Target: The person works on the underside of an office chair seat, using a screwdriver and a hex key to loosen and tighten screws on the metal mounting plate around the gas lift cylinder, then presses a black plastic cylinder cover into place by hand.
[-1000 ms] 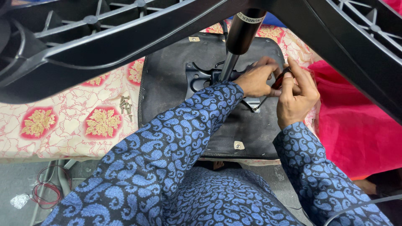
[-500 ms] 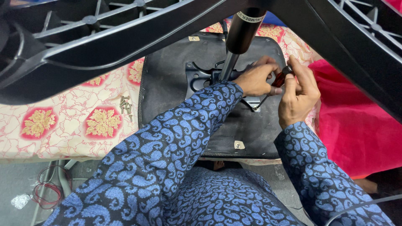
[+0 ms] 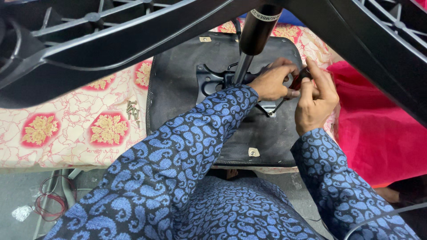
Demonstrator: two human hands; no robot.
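Grey floor nearest, with a coil of red wire (image 3: 46,202) at the lower left. Beyond it, floral pink-and-cream cloth (image 3: 66,129) spread over the work surface, bright pink fabric (image 3: 378,129) at its right edge. Loose screws (image 3: 133,112) in a small heap on the cloth, just beside the left edge of the upturned black chair seat (image 3: 178,84). Blue paisley sleeves (image 3: 178,178) reaching across the seat's near edge to the black metal mounting plate (image 3: 213,81) at its middle. Left hand (image 3: 273,82) curled over the plate's right side, fingers narrow, touching it. Right hand (image 3: 316,101) just beside, closed around a small dark tool (image 3: 301,76), mostly hidden. Gas lift cylinder (image 3: 251,40) rising from the plate. Farthest up, black chair base spokes (image 3: 133,40) across the top.
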